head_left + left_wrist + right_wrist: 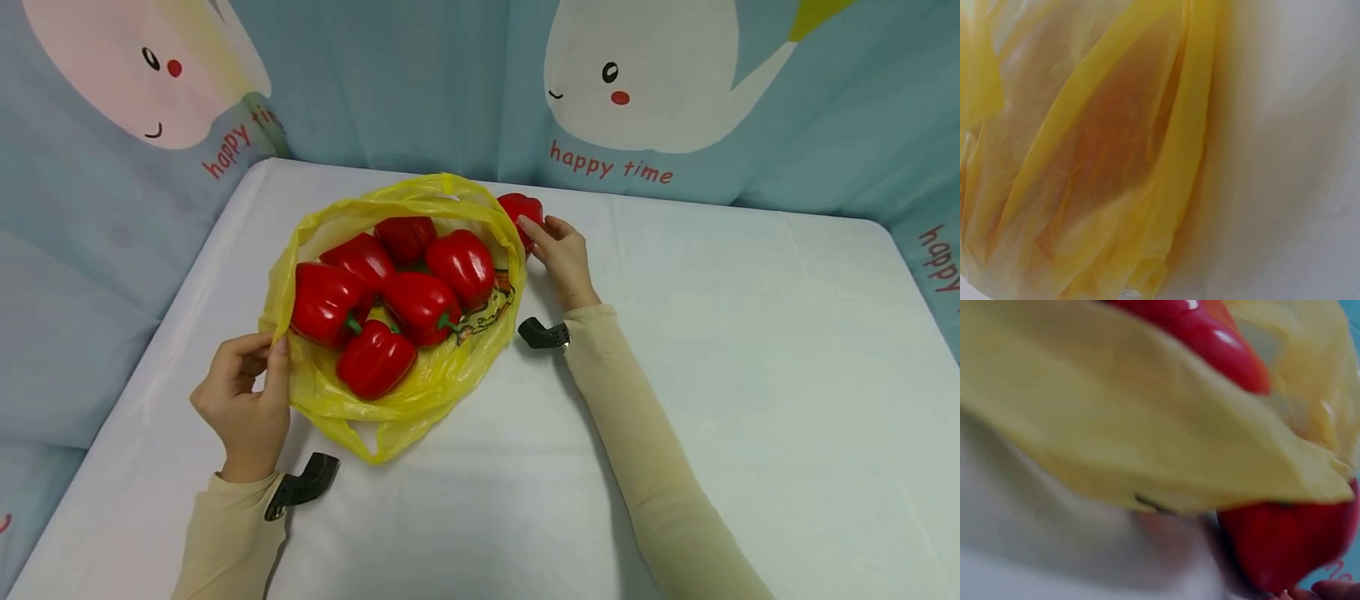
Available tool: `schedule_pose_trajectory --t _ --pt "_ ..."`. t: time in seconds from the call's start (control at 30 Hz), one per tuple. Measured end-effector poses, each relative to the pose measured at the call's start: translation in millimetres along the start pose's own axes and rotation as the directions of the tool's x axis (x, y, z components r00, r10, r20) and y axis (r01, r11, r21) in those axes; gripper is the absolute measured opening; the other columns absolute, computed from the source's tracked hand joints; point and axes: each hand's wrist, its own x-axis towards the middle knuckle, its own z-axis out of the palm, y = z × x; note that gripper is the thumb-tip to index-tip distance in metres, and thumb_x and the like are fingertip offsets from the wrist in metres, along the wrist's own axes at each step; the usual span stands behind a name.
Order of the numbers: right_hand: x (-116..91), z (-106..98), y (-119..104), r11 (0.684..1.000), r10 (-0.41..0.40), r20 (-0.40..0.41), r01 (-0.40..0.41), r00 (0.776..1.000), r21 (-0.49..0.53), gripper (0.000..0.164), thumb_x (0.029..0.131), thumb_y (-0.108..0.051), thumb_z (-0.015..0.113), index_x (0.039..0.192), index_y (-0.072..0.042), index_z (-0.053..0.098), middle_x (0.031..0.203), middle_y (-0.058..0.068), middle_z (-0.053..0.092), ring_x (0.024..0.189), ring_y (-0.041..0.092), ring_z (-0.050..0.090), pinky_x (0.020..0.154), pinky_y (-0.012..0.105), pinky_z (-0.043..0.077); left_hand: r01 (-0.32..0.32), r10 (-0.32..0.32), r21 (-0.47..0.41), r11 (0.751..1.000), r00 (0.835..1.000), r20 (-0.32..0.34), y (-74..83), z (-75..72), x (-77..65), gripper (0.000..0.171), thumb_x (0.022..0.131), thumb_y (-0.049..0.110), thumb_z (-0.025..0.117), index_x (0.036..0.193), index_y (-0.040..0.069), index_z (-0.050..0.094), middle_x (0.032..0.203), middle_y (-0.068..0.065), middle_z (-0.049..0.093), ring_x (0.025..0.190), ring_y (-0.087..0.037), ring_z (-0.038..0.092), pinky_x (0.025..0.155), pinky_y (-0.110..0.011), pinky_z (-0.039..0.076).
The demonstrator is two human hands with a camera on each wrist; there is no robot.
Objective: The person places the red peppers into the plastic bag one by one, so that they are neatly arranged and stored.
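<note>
A yellow plastic bag (450,387) lies with its mouth spread wide, several glossy red bell peppers (420,308) with green stems inside it. At the bag's left rim, my left hand (251,400) pinches the plastic between thumb and fingers. In the left wrist view the yellow plastic (1179,156) fills the left side, and no fingers show there. Another red bell pepper (517,206) is outside the bag, just past its upper right rim. My right hand (564,260) grips this pepper from its right side. The right wrist view shows fingertips at the pepper's (1285,544) lower edge.
A white-covered table (750,375) carries the bag. Blue curtains (450,83) with whale prints hang along the back and left. A black wrist camera (303,485) sits on the left sleeve, and another black camera (542,333) on the right.
</note>
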Motion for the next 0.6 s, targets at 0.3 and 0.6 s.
schedule_pose_trajectory --t 0.3,0.6 --pt "5 13 -6 0.981 -0.011 0.0 0.011 1.0 -0.192 0.073 0.085 -0.032 0.069 0.145 -0.006 0.035 0.141 0.008 0.044 0.123 0.021 0.043 0.101 0.029 0.042 -0.012 0.011 0.021 1.0 1.0 0.015 -0.1 -0.6 1.2 0.022 0.083 0.002 0.068 0.082 -0.019 0.061 0.075 0.002 0.064 0.066 0.004 0.057 0.066 -0.009 0.047" --pt "7 8 -3 0.98 -0.077 0.019 0.08 0.997 -0.185 0.066 0.083 -0.033 0.07 0.137 -0.004 0.045 0.129 0.01 0.053 0.113 0.02 0.048 0.095 0.03 0.046 -0.018 0.018 0.035 0.999 1.0 0.016 0.3 -1.5 2.2 0.022 0.084 0.003 0.068 0.082 -0.019 0.061 0.074 0.002 0.065 0.066 0.004 0.056 0.066 -0.008 0.046"
